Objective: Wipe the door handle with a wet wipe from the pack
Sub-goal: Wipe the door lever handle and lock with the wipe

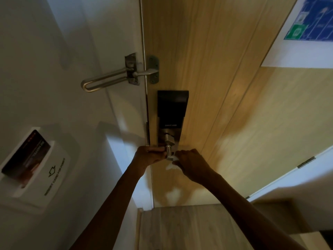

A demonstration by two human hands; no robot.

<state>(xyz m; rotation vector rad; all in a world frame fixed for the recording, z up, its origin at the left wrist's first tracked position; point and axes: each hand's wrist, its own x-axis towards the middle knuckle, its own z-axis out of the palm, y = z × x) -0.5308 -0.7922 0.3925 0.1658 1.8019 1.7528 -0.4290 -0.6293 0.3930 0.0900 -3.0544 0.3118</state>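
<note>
The silver door handle point(169, 150) juts out below a black smart lock point(172, 109) on the wooden door point(207, 69). My left hand point(149, 156) is closed around the lever end of the handle, left of its neck. My right hand point(191, 164) pinches a white wet wipe point(172, 162) and presses it against the handle's underside and right side. Most of the wipe is hidden by my fingers. The wipe pack is out of sight.
A metal swing-bar door guard point(108, 78) bridges the frame and door above the lock. A key-card holder point(34, 165) with a card sits on the white wall at left. An evacuation plan point(313, 18) hangs top right. Wooden floor point(180, 228) lies below.
</note>
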